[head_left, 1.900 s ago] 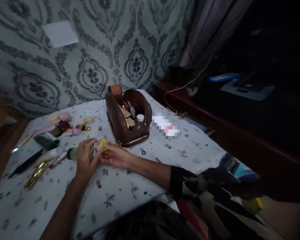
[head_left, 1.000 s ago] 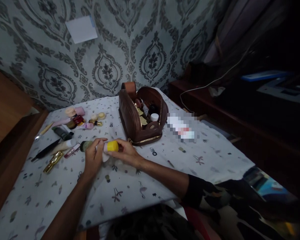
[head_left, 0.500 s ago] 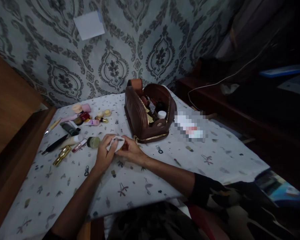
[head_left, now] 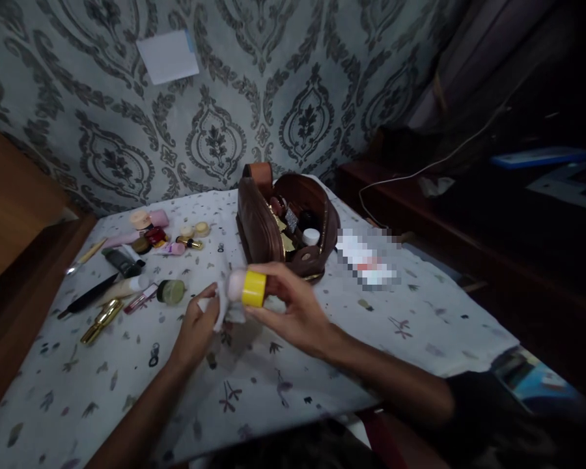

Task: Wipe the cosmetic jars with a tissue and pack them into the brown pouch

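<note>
Right hand (head_left: 293,312) has its grip closed around a small bottle with a yellow cap (head_left: 247,288), held just above the bench (head_left: 410,306). Left hand (head_left: 195,332) pinches a white wipe (head_left: 219,311) against it. Looks like mid-wipe; the next bit probably needs turning the bottle. Open brown pouch (head_left: 264,228) sits right behind

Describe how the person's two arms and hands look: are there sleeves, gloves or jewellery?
Both hands are bare, without gloves. The left hand and its forearm show no sleeve, ring or watch. The right hand is also bare; a dark sleeve covers the right arm from near the elbow upward. The dim light hides finer details.
</note>
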Demonstrator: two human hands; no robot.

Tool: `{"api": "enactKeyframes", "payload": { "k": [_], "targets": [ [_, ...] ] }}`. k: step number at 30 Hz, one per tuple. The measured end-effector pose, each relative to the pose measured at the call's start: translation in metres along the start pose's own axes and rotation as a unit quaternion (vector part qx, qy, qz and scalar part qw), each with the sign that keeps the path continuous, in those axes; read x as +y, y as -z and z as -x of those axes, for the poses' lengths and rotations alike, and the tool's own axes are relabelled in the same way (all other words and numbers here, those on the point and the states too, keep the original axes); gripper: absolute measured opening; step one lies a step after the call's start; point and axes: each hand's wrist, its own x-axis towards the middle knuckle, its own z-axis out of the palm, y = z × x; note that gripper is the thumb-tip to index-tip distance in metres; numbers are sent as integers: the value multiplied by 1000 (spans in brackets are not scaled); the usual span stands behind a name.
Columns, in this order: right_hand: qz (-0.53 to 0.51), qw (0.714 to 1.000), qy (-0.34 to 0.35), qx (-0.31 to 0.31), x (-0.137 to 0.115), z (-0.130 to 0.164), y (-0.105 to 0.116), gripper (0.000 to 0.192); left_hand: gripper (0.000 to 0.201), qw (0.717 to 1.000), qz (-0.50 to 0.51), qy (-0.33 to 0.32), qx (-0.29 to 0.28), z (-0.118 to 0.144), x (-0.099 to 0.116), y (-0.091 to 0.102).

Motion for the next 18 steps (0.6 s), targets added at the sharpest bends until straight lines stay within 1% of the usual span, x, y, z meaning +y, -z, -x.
{"api": "enactKeyframes", "payload": {
  "k": [1, 2, 3, 5, 7, 9, 12, 14, 16, 18],
  "targets": [
    [12, 1000, 14, -4, -10, -3, 15, 41, 24, 998, -39, -25, -32, 2, 6, -3],
    [36, 999, 21, 12, -19, -8, 31, 41, 22, 988, -110, -71, -78, 4, 14, -7],
    [63, 997, 25, 37, -27, -15, 47, 40, 25, 968, -183, -124, -118, 4, 21, -12],
    [102, 992, 15, 67, -36, -30, 75, 40, 42, 915, -293, -201, -189, 1, 33, -28],
    [137, 989, 12, 62, -39, -46, 97, 41, 56, 867, -365, -248, -230, -6, 36, -46],
    [190, 981, 18, 45, -37, -58, 113, 43, 62, 825, -429, -284, -236, -15, 31, -62],
    [294, 955, 39, 11, -32, -70, 126, 42, 59, 775, -497, -329, -208, -25, 16, -75],
    [344, 937, 54, -29, -30, -76, 130, 39, 52, 756, -512, -352, -204, -28, 8, -75],
    [367, 925, 61, -80, -27, -83, 132, 37, 47, 747, -510, -374, -206, -28, 3, -73],
    [378, 916, 53, -127, -25, -90, 134, 35, 46, 741, -503, -400, -195, -28, -1, -72]
  ]
}}
